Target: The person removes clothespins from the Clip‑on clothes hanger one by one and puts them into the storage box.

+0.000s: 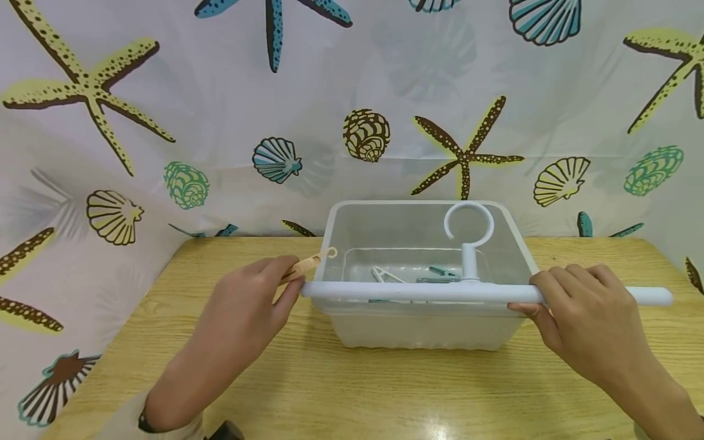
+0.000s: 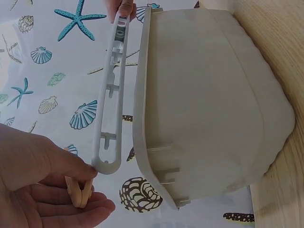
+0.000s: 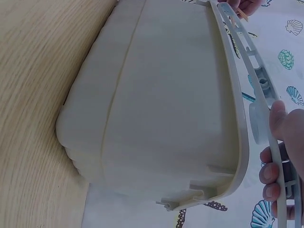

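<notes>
My left hand (image 1: 250,305) pinches a peach-coloured clothespin (image 1: 307,265) with a small loop at its end, just beside the left tip of a white hanger (image 1: 396,292). In the left wrist view the thumb and fingers lie around the clothespin (image 2: 79,192), close to the hanger's rounded end (image 2: 108,166). Toward its right end, the hanger bar is gripped by my right hand (image 1: 591,311), thumb underneath. The hook (image 1: 489,229) points up. Below the bar stands a translucent plastic bin (image 1: 423,330), with white and green clothespins (image 1: 442,271) inside, partly hidden by the bar.
The bin stands on a wood-grain table (image 1: 352,391). Behind it hangs a white curtain (image 1: 324,85) printed with starfish and shells, which also runs along the left side. A small dark object (image 1: 227,431) shows at the bottom edge.
</notes>
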`<state>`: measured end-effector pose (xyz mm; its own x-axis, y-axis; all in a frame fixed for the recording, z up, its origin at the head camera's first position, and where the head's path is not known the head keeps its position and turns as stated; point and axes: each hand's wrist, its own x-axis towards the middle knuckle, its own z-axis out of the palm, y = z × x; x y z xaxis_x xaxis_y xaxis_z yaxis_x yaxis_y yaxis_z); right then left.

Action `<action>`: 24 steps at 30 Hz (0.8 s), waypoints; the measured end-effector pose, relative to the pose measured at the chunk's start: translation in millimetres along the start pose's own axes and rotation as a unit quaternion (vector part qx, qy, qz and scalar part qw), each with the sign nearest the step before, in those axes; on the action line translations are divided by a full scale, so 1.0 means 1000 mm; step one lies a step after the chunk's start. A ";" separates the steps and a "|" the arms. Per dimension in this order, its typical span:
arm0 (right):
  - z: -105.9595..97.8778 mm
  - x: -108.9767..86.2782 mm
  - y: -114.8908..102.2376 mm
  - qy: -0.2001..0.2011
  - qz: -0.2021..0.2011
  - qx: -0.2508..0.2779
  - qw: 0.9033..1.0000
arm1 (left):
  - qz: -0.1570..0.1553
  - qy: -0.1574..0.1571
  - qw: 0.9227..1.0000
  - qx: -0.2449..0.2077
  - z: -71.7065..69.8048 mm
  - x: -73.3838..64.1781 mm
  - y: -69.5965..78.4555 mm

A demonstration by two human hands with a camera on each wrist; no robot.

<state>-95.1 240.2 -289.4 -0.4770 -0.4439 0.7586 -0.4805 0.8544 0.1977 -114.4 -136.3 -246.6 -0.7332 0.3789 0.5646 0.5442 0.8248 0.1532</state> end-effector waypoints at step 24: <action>-0.001 -0.010 0.005 -0.011 0.000 0.001 1.000 | 0.034 -0.047 0.998 -0.039 0.026 0.036 -0.004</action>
<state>-92.2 248.8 -295.4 -0.4924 -0.4494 0.7454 -0.4825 0.8537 0.1959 -153.5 -114.6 -248.2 -0.7264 0.4740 0.4976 0.6217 0.7619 0.1818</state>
